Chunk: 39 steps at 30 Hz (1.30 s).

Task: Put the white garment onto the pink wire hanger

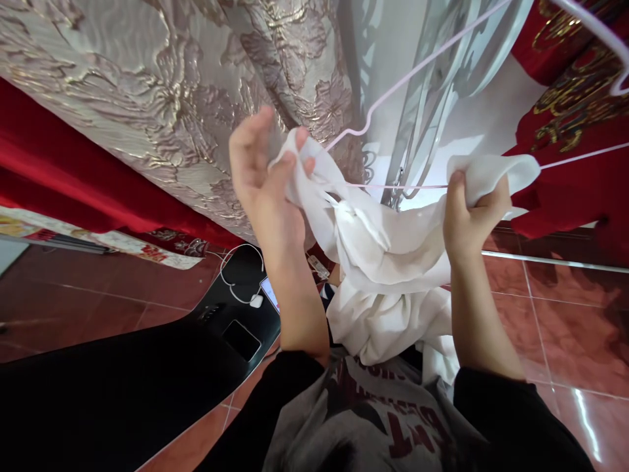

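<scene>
A white cloth [393, 242], gathered in soft folds, stretches between my two hands and hangs down over my lap. My left hand [268, 177] pinches its left end between thumb and fingers; some fingers are lifted and blurred. With thumb and curled fingers, my right hand [474, 216] grips the cloth's right end. A pale pink wire hanger [398, 82] rises above the cloth, its thin lower bar running through or behind the folds between my hands. Whether the cloth is a garment cannot be made out.
A pink floral curtain-like fabric [167, 98] hangs close to my left hand, beside red cloth [44, 157]. At lower left, a black surface [147, 380] carries a phone [242, 341] and white cable [228, 278]. Grey metal frames [417, 111] stand behind; red tiles [574, 328] cover the floor.
</scene>
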Tool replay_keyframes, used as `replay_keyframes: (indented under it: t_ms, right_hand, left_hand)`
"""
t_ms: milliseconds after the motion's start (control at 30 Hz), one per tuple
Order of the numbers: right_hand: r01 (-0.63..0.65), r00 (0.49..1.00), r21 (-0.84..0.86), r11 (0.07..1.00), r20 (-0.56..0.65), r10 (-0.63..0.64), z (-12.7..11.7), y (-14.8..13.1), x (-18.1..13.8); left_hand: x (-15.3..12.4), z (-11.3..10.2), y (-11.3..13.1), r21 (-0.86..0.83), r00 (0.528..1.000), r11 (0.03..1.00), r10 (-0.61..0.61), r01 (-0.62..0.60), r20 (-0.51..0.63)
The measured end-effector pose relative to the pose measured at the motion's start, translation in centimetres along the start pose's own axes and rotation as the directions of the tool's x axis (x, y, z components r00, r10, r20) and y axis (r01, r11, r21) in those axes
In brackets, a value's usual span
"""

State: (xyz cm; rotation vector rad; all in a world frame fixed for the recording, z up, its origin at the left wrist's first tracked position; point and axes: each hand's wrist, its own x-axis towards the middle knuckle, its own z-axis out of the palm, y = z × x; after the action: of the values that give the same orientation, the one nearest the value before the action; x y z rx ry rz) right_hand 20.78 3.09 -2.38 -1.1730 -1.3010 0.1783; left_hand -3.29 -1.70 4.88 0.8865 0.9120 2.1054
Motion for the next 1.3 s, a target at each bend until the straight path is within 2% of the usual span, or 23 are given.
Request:
replay_keyframes:
  t_ms: [67,133,200,233,300,367,433,467,567,633,700,767,833,933,967,1033,1133,1200,1300]
  right_hand:
    - [0.007,1.000,-0.006,1.000,-0.012,-0.007,0.5,-0.5,-0.3]
    - [0.018,1.000,-0.014,1.000,-0.018,-0.018,0.8,-0.9,-0.6]
    - [0.035,0.999,-0.021,0.999,-0.028,-0.035,0.9,-1.2,-0.7]
    - [0.039,0.999,-0.024,0.999,-0.032,-0.040,0.8,-1.2,-0.7]
    - [0.039,0.999,-0.028,0.999,-0.036,-0.040,0.5,-1.0,-0.5]
    - [0.029,0.999,-0.029,0.999,-0.027,-0.029,0.1,-0.6,-0.2]
    - [0.019,1.000,-0.017,1.000,-0.009,-0.020,0.0,-0.4,-0.1]
    - [0.015,1.000,-0.001,1.000,0.000,-0.015,0.0,-0.3,-0.1]
    - [-0.001,1.000,0.053,0.999,0.013,0.001,0.4,-0.5,-0.4]
    - [-0.012,1.000,0.073,0.997,0.016,0.011,0.6,-0.9,-0.6]
    - [-0.019,1.000,0.077,0.997,0.018,0.017,0.7,-1.2,-0.9]
    - [-0.025,0.999,0.077,0.997,0.032,0.023,0.5,-1.6,-0.9]
    - [-0.047,0.997,0.088,0.995,0.058,0.042,0.2,-2.1,-0.7]
    - [-0.142,0.990,0.162,0.977,0.048,0.136,-0.7,-2.9,0.3]
    - [-0.191,0.982,0.203,0.960,0.030,0.189,-1.2,-3.2,0.9]
    - [-0.289,0.948,0.303,0.908,-0.042,0.315,-2.5,-3.6,2.2]
    - [-0.391,0.844,0.459,0.798,-0.166,0.509,-5.3,-3.5,4.9]
    - [-0.444,0.784,0.518,0.732,-0.171,0.597,-7.3,-2.7,7.1]
    - [-0.517,0.777,0.450,0.729,-0.112,0.620,-9.7,-0.8,10.6]
  left_hand:
    - [0.6,2.1,0.7,0.142,0.993,0.988,0.053,-0.068,0.106]
    - [1.5,4.0,0.4,0.254,0.961,0.951,0.112,-0.177,0.251]
    - [2.6,4.8,-0.8,0.298,0.918,0.914,0.158,-0.275,0.363]
    - [3.2,4.7,-1.5,0.297,0.910,0.910,0.164,-0.288,0.380]
    - [4.4,3.5,-2.9,0.274,0.930,0.929,0.152,-0.250,0.334]
    - [5.2,1.8,-3.9,0.259,0.967,0.947,0.134,-0.190,0.217]
    - [5.4,0.6,-3.9,0.251,0.987,0.960,0.098,-0.127,0.123]
    - [5.2,0.5,-3.6,0.242,0.991,0.966,0.065,-0.091,0.115]
    - [3.9,2.1,-1.5,0.188,0.973,0.982,-0.052,0.009,0.227]
    - [2.9,4.0,0.1,0.175,0.953,0.984,-0.070,0.018,0.296]
    - [2.3,5.5,1.1,0.210,0.907,0.976,-0.032,-0.064,0.421]
    - [2.2,6.1,1.2,0.260,0.834,0.938,0.052,-0.230,0.549]
    - [2.5,6.0,0.6,0.316,0.767,0.862,0.121,-0.396,0.630]
    - [3.1,5.3,-0.3,0.425,0.711,0.721,0.132,-0.547,0.691]
    - [3.4,5.1,-0.4,0.445,0.695,0.684,0.126,-0.577,0.707]
    - [3.8,4.8,-0.3,0.465,0.694,0.651,0.134,-0.599,0.707]
    - [4.7,4.6,0.1,0.473,0.731,0.675,0.146,-0.566,0.666]
    - [5.2,4.4,0.3,0.474,0.731,0.677,0.140,-0.563,0.668]
    - [5.9,4.2,0.2,0.466,0.713,0.672,0.132,-0.575,0.689]
